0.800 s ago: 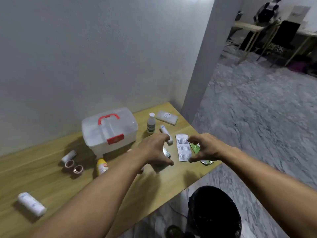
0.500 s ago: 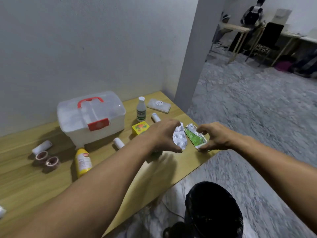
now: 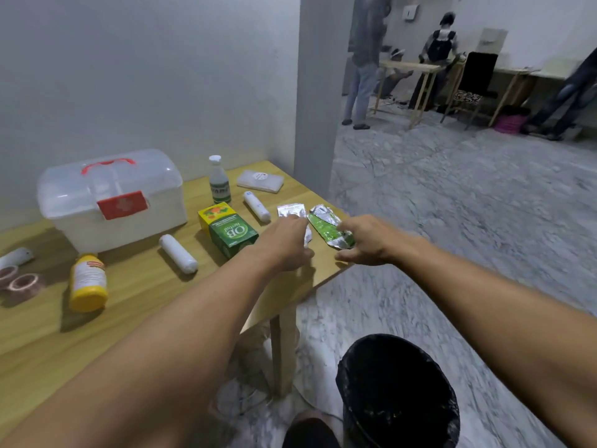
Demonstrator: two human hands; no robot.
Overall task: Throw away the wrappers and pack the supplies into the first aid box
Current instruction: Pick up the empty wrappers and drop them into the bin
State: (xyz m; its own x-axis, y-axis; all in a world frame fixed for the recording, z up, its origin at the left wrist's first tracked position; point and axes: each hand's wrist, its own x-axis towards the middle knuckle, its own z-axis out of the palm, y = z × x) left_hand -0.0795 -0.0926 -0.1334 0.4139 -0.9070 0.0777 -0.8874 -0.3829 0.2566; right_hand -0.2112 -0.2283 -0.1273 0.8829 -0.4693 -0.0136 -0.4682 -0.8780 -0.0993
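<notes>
My left hand (image 3: 284,242) grips a crumpled silver blister wrapper (image 3: 292,211) at the table's right end. Beside it my right hand (image 3: 366,240) pinches a green and silver foil wrapper (image 3: 326,227). The closed translucent first aid box (image 3: 109,197) with a red handle and latch stands at the back left. Around it lie a green and yellow carton (image 3: 227,229), two white gauze rolls (image 3: 177,253) (image 3: 256,205), a clear bottle (image 3: 219,181), a flat white pack (image 3: 260,181), a yellow-capped bottle (image 3: 88,281) and tape rolls (image 3: 22,282).
A black bin (image 3: 397,392) stands on the marble floor below the wooden table's (image 3: 145,295) right edge. A grey pillar (image 3: 318,92) rises behind the table. Other people, tables and a chair are far back in the room.
Both hands closed on the wrappers and lifted them off the table. The view shifted, bringing the carton and the bin more fully into sight.
</notes>
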